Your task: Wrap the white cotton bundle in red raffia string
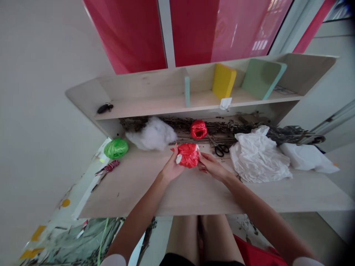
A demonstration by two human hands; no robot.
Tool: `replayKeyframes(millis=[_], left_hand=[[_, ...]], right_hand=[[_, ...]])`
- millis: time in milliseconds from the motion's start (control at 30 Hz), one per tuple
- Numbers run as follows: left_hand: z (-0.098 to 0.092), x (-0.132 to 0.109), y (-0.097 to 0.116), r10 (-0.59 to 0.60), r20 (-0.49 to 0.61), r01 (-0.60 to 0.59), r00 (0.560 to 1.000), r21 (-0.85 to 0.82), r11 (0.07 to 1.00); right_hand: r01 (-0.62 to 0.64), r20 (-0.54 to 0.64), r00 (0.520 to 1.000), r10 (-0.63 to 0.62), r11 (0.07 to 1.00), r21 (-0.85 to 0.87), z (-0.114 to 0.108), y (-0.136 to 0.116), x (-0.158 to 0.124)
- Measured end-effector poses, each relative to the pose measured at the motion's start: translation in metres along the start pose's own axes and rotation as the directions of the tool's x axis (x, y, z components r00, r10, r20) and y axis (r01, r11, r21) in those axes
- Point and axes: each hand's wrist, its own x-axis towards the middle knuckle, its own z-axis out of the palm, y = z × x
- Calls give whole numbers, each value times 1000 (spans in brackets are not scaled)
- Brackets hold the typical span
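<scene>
Checking my hands: what do they hold?

My left hand [172,167] and right hand [210,166] both grasp a crumpled red plastic bundle [188,155], mid-desk, with white showing at one corner.

How far along?

This bundle is still lumpy. A rounder red ball [198,129] sits toward the back edge, beside scissors [219,149]; a green ball [115,148] lies near the left edge.

Room?

Bare desk [124,195] lies between my wrists and the near edge.

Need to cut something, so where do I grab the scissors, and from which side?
Take the scissors' black finger loops from the near side with your right hand, which is on the red bundle beside them. The loops lie toward you; the blades point away, toward the red ball and dried stems.
</scene>
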Motion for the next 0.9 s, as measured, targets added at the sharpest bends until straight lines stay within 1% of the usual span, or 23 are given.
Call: replayKeyframes(millis=[33, 67, 100, 133, 167, 200, 233, 267, 300, 367, 433, 500, 533, 567, 633, 700, 767, 833, 867, 900], left_hand=[[-1, 1, -2, -17, 34, 17, 999, 16, 1000], [-3, 3, -3, -12, 46, 11, 999, 34, 999], [-5, 5, -5, 24, 28, -25, 999, 55, 998], [-7, 6, -7, 92, -21, -90, 996, 87, 992], [-9, 7, -9, 190, -93, -175, 977, 148, 973], [-10, 8, -11, 288, -156, -248, 945, 232, 940], [-11, 8, -12, 377, -193, -305, 906, 322, 896], [-12, 7, -13, 446, -195, -340, 874, 409, 846], [-13, 6, -14, 488, -161, -362, 858, 485, 796], [-13, 3, -17, 516, -14, -405, 857, 602, 688], [-15, 2, -20, 508, 162, -465, 846, 691, 554], [-18, 3, -24, 509, 278, -512, 815, 757, 407], [-20, 4, -25, 498, 312, -517, 809, 782, 349], [-22, 5, -26, 491, 330, -514, 806, 802, 305], [-24, 7, -28, 483, 339, -501, 807, 826, 257], [-25, 8, -28, 504, 330, -499, 798, 831, 245], [-23, 9, -27, 530, 313, -497, 788, 831, 249], [-21, 8, -27, 550, 287, -485, 785, 837, 256], [-20, 7, -26, 556, 272, -475, 785, 841, 260], [-19, 7, -26, 560, 258, -465, 787, 845, 265]], right_hand=[[7, 11, 1000, -8, 1000, 4, -1, -1, -1], [19, 6, 1000, -19, 1000, -2, -2, -1, -1], [33, -16, 999, -33, 999, -19, -4, -1, -1], [45, -52, 998, -47, 998, -43, -6, 0, 0], [53, -99, 993, -61, 996, -77, -8, 1, 2], [60, -152, 985, -78, 991, -119, -11, 2, 4], [69, -204, 974, -103, 983, -169, -12, 3, 6], [81, -247, 959, -137, 971, -224, -14, 5, 7], [98, -277, 944, -178, 955, -282, -15, 7, 9], [138, -301, 915, -270, 908, -395, -16, 10, 11], [161, -294, 898, -328, 865, -475, -16, 12, 10], [169, -257, 902, -347, 832, -529, -16, 13, 9], [172, -228, 910, -347, 815, -553, -16, 14, 8], [179, -196, 918, -346, 799, -574, -16, 14, 7], [202, -149, 923, -356, 774, -600, -16, 14, 6], [210, -175, 908, -381, 775, -596, -16, 14, 6], [202, -260, 869, -421, 782, -590, -16, 13, 6], [195, -341, 817, -465, 780, -595, -16, 11, 5], [200, -360, 799, -481, 778, -595, -15, 9, 5], [211, -366, 791, -490, 780, -590, -15, 6, 4]])
